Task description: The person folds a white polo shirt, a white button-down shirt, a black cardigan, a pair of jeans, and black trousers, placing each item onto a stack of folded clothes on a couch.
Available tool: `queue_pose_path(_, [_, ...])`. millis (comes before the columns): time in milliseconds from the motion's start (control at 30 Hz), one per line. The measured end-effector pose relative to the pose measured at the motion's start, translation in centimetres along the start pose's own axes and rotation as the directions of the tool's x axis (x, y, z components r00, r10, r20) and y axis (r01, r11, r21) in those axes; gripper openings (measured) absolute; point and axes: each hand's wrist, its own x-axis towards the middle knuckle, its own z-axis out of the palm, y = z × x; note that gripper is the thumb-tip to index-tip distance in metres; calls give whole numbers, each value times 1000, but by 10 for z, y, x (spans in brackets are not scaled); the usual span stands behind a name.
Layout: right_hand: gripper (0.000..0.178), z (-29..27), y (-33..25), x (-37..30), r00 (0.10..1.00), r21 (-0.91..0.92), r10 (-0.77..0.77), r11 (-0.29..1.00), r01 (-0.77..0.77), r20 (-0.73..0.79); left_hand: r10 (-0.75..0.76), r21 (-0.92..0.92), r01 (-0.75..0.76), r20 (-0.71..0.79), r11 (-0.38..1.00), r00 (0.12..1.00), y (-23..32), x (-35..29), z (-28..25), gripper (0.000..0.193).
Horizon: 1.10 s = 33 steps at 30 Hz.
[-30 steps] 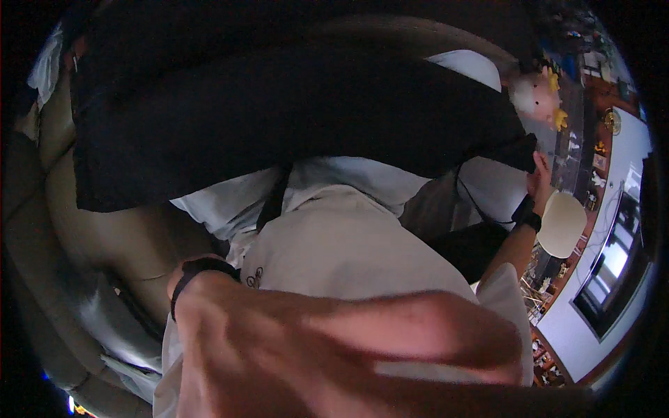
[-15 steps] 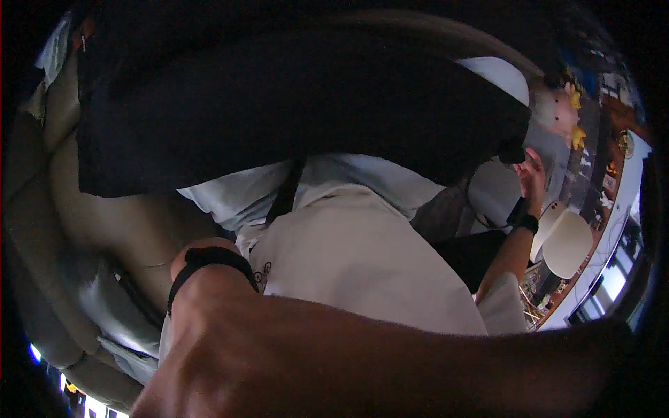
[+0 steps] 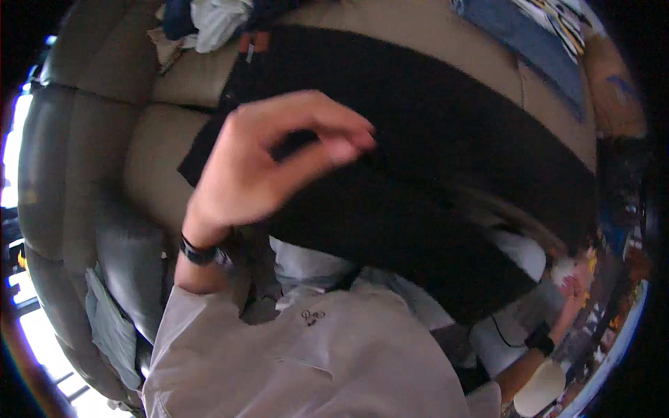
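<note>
A large black cloth (image 3: pixel 446 174) is stretched across a tan sofa (image 3: pixel 160 146) in front of me. My left hand (image 3: pixel 272 160), with a black band on its wrist, is raised over the cloth's left part. Its thumb and fingertips are pinched together, and I cannot tell whether they hold a fold. My right hand (image 3: pixel 573 287), also with a dark wristband, is small at the lower right and grips the cloth's lower right edge. My light beige shirt (image 3: pixel 313 362) fills the bottom of the view.
A heap of clothes (image 3: pixel 209 21) lies on the sofa back at the top, and a blue garment (image 3: pixel 536 49) at the top right. A pale grey cloth (image 3: pixel 111 327) hangs by the sofa arm at left. A round white object (image 3: pixel 542 390) sits at the lower right.
My left hand has moved away from the camera, up and onto the black cloth. The view has swung toward the sofa, and the cloth now lies more spread out.
</note>
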Motion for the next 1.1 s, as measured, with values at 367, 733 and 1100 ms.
queue_pose_path(367, [77, 98, -190, 176, 892, -515, -277, 738, 436, 358, -140, 775, -14, 132, 631, 981, -150, 96, -190, 56])
queue_pose_path(733, [65, 105, -117, 297, 834, -581, -265, 615, 532, 483, -347, 807, 245, -52, 538, 936, -174, 104, -218, 38])
queue_pose_path(1100, [28, 38, -43, 387, 896, -684, -239, 581, 440, 374, 57, 832, 105, -162, 545, 985, -99, 96, -256, 33])
